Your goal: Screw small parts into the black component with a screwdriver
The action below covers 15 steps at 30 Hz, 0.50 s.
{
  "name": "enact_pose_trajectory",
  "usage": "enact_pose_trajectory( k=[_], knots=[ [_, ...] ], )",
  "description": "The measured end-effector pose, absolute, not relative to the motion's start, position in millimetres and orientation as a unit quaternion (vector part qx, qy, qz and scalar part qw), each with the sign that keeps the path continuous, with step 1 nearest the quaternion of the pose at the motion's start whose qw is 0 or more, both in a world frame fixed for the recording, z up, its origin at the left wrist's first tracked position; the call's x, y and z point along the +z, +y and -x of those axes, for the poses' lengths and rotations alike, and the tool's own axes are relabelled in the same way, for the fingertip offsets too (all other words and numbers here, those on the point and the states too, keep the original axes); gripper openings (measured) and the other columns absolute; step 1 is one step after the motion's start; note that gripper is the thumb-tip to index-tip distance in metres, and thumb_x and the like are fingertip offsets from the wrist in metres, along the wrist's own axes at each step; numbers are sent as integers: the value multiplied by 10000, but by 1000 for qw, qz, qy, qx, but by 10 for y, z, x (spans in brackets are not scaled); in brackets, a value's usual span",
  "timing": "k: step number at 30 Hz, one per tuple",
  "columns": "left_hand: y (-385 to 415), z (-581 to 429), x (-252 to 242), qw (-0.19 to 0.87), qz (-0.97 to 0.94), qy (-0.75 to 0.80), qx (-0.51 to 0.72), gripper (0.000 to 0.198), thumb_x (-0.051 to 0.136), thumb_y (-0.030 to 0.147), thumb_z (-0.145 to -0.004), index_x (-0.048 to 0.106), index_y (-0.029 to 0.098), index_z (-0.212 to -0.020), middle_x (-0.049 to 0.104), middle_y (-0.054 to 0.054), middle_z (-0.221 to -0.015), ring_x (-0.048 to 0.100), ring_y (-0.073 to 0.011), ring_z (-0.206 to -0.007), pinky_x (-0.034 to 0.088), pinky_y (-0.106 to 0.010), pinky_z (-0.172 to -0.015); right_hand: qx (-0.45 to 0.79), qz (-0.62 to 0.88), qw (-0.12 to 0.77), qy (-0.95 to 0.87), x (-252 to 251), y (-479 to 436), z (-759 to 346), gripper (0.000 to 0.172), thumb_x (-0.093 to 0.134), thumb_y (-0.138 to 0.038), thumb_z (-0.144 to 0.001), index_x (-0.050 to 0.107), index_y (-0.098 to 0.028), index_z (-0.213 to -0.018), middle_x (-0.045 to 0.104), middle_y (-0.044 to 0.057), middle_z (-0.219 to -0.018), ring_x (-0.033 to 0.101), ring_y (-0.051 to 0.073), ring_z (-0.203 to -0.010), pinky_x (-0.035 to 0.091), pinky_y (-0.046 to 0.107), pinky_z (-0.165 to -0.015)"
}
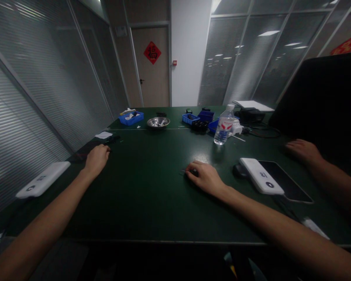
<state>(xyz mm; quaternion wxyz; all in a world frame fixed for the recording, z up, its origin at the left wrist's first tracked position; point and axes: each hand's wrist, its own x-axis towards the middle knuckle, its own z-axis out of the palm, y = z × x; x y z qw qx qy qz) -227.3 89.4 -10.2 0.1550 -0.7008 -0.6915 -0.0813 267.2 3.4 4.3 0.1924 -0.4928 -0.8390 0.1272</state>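
Note:
My left hand (pixel 97 160) rests at the table's left side with its fingers curled together. Whatever it may hold is hidden; dark items (pixel 112 139) and a white slip of paper (pixel 104 135) lie just beyond it. On the middle right of the table, my right hand (pixel 204 177) is closed around a small dark object (pixel 194 172). A thin pale tip (pixel 182 171) sticks out to the left of those fingers. To the right of this hand sit a black computer mouse (pixel 240 171) and a white power bank (pixel 261 176), which overlaps a dark tablet (pixel 289 181).
Another person's hand (pixel 305 151) lies at the right, near a large black screen (pixel 321 93). A water bottle (pixel 224 125) stands upright. Farther back are a metal bowl (pixel 158 125), blue trays (pixel 131 120) and black cables. A second white power bank (pixel 43 179) lies at the left edge.

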Motion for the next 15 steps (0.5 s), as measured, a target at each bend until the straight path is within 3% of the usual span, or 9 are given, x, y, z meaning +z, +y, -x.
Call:
enact_pose_trajectory(
  k=[6,15],
  knots=[
    [919,2306,-75,128,688,-707,-103,277,485,218,-943,718,148,-1077,700,-152,-1135,661,-311,-1073,522,-418,-931,127,490,194,-841,21,41,-2681,201,559,-343,-983,704,-226,-1057,665,56,-1030,619,170,-817,448,285,-711],
    [922,2205,-40,139,682,-714,-77,295,450,187,-921,705,104,-1043,693,-193,-1085,681,-322,-996,542,-418,-838,117,491,191,-842,14,43,-2677,182,573,-325,-972,705,-224,-1047,665,50,-1023,615,170,-832,429,280,-706]
  ],
)
